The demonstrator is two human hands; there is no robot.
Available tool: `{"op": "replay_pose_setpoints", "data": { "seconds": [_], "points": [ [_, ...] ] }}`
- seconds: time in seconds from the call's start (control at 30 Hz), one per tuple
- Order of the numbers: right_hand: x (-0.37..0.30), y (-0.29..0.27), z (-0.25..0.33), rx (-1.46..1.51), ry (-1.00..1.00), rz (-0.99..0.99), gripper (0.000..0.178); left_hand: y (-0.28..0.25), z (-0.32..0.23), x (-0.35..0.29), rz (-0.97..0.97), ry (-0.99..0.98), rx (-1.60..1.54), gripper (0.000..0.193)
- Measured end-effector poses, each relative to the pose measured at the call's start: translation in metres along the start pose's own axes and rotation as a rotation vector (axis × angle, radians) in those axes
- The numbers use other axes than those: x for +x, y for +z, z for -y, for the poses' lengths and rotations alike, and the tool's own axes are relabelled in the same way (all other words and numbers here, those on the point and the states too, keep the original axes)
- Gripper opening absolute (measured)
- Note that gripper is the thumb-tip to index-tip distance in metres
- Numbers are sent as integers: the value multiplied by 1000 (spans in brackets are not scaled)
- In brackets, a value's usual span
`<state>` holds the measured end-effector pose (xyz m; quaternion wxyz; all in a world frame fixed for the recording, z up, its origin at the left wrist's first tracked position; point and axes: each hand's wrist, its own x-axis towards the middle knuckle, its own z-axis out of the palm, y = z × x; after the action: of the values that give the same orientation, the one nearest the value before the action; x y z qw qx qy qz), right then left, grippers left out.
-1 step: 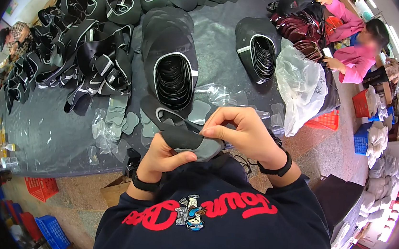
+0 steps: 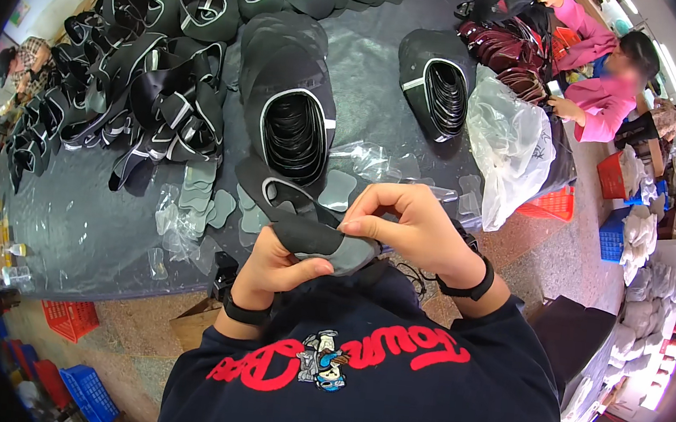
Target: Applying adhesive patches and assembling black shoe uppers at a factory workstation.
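Between my hands is a black shoe upper (image 2: 296, 235) with light trim round its opening and a smooth grey piece (image 2: 350, 256) along its near right end. My left hand (image 2: 274, 268) grips it from the left and below, the thumb lying by the grey piece. On the right, my right hand (image 2: 408, 224) pinches its upper edge between thumb and fingertips. Just beyond stands a tall nested stack of black uppers (image 2: 285, 63) with pale-edged openings. Flat grey pieces (image 2: 337, 190) lie beside the held upper, and more grey pieces (image 2: 196, 193) overlap to the left.
Loose black uppers (image 2: 142, 86) cover the table's left and far side. A smaller nested stack (image 2: 424, 57) stands right of the tall one, near a clear plastic bag (image 2: 511, 150) and dark red pieces (image 2: 515, 57). A person in pink (image 2: 587, 32) works at the far right.
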<state>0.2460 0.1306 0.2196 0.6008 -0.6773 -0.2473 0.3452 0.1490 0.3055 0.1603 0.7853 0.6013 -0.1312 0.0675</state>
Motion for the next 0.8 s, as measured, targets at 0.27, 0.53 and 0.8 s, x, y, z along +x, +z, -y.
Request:
{"op": "replay_pose_setpoints", "data": {
  "seconds": [0.27, 0.53, 0.8],
  "points": [
    [3, -16, -16, 362, 206, 92, 18, 3, -4, 9, -91, -40, -91, 24],
    [2, 2, -12, 503, 135, 315, 21, 5, -9, 10, 1, -201, -248, 20],
    [0, 7, -28, 996, 102, 479, 20, 20, -1, -5, -222, -255, -525, 37]
  ]
}}
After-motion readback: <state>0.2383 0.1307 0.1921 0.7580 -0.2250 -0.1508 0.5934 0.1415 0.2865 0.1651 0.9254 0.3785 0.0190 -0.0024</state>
